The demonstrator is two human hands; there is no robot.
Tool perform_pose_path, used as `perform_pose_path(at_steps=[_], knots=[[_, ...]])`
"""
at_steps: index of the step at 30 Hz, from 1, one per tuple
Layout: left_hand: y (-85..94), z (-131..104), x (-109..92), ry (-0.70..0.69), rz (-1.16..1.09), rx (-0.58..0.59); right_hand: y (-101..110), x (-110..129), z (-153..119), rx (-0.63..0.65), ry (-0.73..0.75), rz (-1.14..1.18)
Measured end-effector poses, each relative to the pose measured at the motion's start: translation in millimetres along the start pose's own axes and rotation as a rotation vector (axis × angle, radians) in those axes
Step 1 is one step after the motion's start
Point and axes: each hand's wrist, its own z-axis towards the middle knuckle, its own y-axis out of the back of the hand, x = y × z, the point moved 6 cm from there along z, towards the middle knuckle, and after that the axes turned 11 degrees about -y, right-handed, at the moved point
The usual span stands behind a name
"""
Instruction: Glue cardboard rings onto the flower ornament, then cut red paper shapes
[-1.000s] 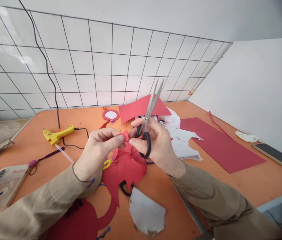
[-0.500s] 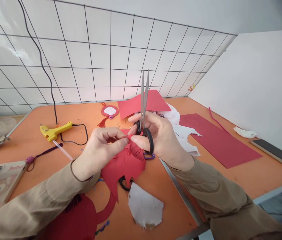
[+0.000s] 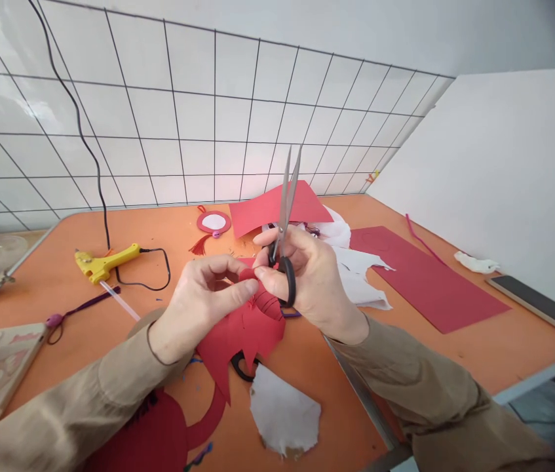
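Note:
My left hand (image 3: 213, 298) pinches a small piece of red paper (image 3: 246, 274) between thumb and forefinger. Scissors (image 3: 287, 203) with black handles hang on the fingers of my right hand (image 3: 309, 275), their blades pointing up and slightly parted. The right thumb and forefinger meet the same red piece at its right end. Below both hands lie cut red paper scraps (image 3: 238, 328), partly hidden by them. From under these scraps shows the black handle (image 3: 242, 367) of another tool. A torn white piece (image 3: 284, 410) lies nearer to me.
A yellow glue gun (image 3: 105, 262) with a clear stick rests at the left, near a phone (image 3: 2, 367) and a purple tassel (image 3: 88, 303). Red sheets (image 3: 429, 282) lie right and behind. A round red-rimmed ornament (image 3: 213, 221) is at the back; a dark phone (image 3: 542, 305) is far right.
The scissors have tipped slightly to the right with my right hand. My fingers have shifted a little on the small red piece, still pinching it. The view has moved slightly.

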Motion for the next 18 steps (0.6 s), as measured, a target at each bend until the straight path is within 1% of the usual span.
perform_pose_path(at_steps=[4,7,10,14,16,18], knots=[[1.0,-2.6,1.7,-0.047,-0.023,-0.085,-3.2,-3.9,-0.2,0.013,-0.027,0.010],[2.1,-2.7,0.5,-0.055,-0.054,-0.091,-3.0,-4.4,2.1,0.061,-0.041,0.062],[4.5,-1.1,-0.5,-0.039,-0.145,-0.094,-3.0,-1.0,3.3,0.179,-0.021,0.135],[7.5,0.6,-2.0,-0.005,-0.263,-0.110,-10.0,1.6,-1.2,0.403,0.023,0.087],[9.0,0.8,-4.4,-0.011,-0.296,-0.126,-14.0,0.3,-4.1,0.459,0.035,0.032],[10.0,0.9,-7.9,-0.032,-0.310,-0.131,-18.1,-2.0,-6.7,0.479,0.035,-0.022]])
